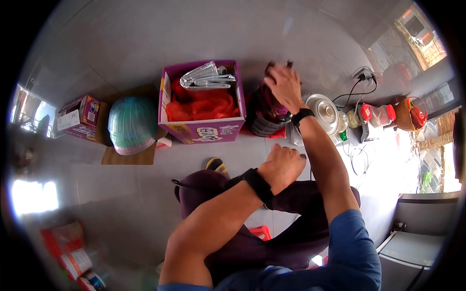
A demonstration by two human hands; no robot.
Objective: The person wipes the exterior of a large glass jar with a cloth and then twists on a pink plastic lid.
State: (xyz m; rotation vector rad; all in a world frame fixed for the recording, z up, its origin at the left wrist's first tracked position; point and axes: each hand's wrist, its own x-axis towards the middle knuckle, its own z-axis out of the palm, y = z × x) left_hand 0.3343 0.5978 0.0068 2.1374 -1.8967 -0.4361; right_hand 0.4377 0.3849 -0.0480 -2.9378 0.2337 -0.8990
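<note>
My right hand (284, 85) reaches over the top of a dark container (267, 123) with a ribbed lower part, its fingers spread near dark items at the wall. Whether the fingers touch anything there is unclear. My left hand (284, 167) is curled above my knees, closer to me than the container; its palm side is hidden. A purple printed cardboard box (220, 134) stands left of the container, holding a red mesh bag (204, 105) and folded silver foil-like packs (207, 77). Both wrists wear black bands.
On the left are a green plastic basket (133, 122) and a smaller purple carton (85, 116). To the right stand a lidded white pot (323, 111), red-lidded jars (382, 114), a wicker basket (403, 114) and a power socket with cables (364, 76). A red stool (263, 232) shows beneath me.
</note>
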